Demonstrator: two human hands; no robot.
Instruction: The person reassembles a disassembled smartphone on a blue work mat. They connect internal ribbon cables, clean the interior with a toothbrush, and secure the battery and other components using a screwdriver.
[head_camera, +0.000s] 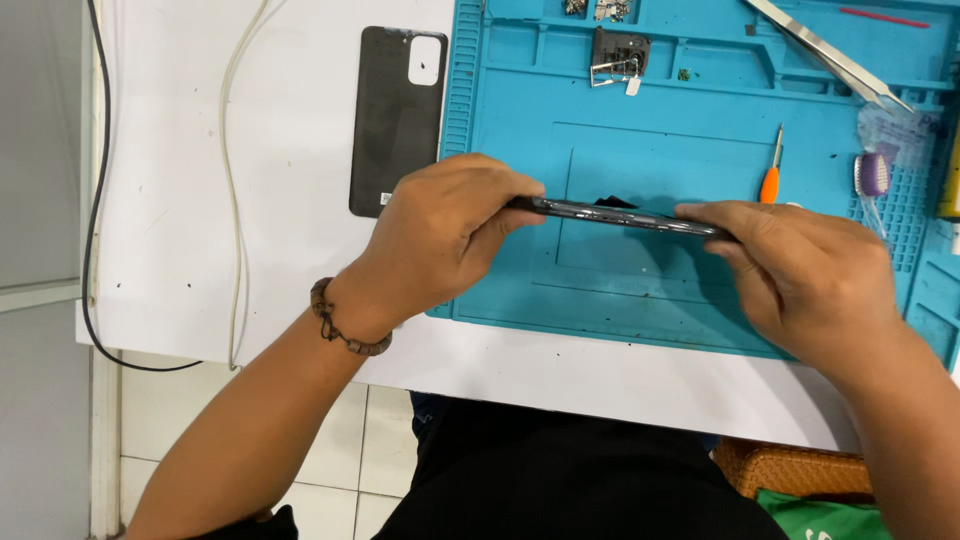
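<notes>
Two hands hold one phone (620, 214) edge-on above the middle of a blue mat (700, 150). The left hand (440, 235), at nine o'clock of the phone, is curled shut around its left end, thumb on top. The right hand (800, 270), at three o'clock, pinches the right end between closed fingers. One beaded bracelet (345, 320) circles the left wrist. One dark back cover (397, 118) lies flat on the white table (290, 200), at eleven o'clock from the left hand. At one o'clock of the phone lies one orange-handled screwdriver (771, 172), and farther out one pair of tweezers (830, 55). One small brush (873, 175) lies at the mat's right edge. Two cables (232, 180), one white and one black, run down the table's left side.
</notes>
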